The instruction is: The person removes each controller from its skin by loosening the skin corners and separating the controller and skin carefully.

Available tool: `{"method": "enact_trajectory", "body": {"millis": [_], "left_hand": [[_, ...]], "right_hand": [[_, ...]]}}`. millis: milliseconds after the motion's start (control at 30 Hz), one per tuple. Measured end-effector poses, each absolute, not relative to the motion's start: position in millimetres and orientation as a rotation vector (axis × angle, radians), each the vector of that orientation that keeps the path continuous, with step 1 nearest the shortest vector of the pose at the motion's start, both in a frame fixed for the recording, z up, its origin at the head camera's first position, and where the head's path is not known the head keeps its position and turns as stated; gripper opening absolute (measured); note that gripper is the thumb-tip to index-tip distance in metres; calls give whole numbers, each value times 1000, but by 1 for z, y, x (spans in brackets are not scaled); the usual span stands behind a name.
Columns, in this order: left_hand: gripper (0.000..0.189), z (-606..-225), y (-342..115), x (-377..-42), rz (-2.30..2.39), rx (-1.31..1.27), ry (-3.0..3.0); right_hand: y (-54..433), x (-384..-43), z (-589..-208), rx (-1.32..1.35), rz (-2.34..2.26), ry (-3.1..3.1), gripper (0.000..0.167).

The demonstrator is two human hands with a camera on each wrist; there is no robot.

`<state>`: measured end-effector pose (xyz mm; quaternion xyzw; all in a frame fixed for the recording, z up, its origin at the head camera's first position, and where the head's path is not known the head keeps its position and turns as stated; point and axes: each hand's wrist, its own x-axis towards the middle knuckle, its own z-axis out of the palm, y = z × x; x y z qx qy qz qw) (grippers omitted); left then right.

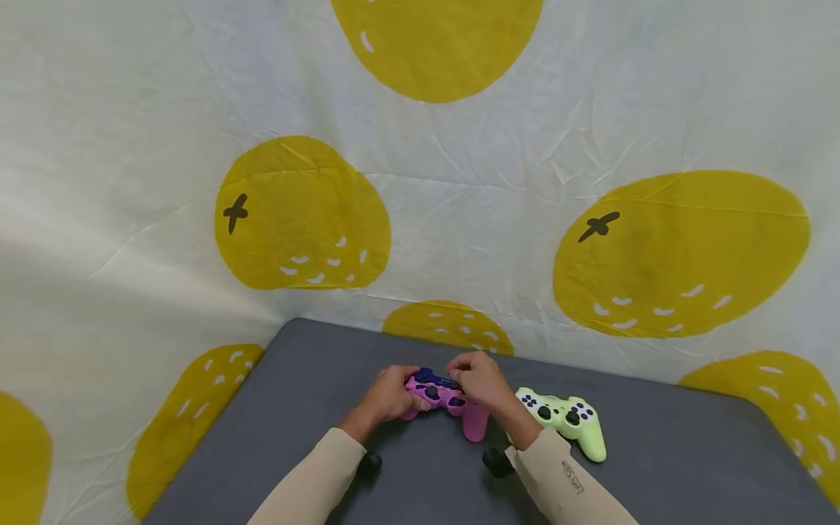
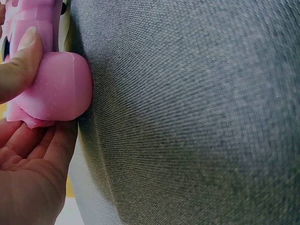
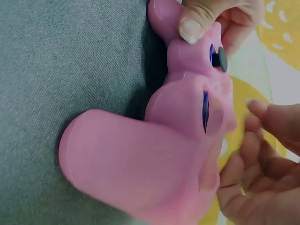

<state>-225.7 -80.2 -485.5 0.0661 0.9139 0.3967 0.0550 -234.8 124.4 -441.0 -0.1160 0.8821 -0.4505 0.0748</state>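
A dark blue game controller (image 1: 450, 380) sits partly inside a pink silicone cover (image 3: 136, 159), low over the grey surface. My left hand (image 1: 389, 394) grips its left side, thumb on the front and fingers beneath the pink handle (image 2: 61, 89). At the upper right edge is my right hand (image 3: 262, 173), its fingers loosely bent, with nothing showing between thumb and fingertips. One of its fingers is right at the cover's edge. Through the cover's holes show a black thumbstick (image 3: 219, 59) and blue parts of the controller.
A controller in a pale green cover (image 1: 592, 437) lies to the right, partly behind my right forearm. The grey table (image 1: 682, 452) reaches back to a white cloth (image 1: 459, 240) with yellow fruit shapes. Black wrist devices (image 1: 496, 462) hang under both wrists.
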Motion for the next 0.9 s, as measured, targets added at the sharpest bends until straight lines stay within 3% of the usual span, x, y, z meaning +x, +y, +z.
{"method": "enact_trajectory", "body": {"millis": [767, 900], "left_hand": [[70, -485, -81, -228, 1221, 205, 2777], [69, -488, -80, -228, 1210, 208, 2785]], "right_hand": [[103, -235, -444, -478, -1081, 2757, 6], [100, -236, -444, -529, -913, 2786, 22]]}}
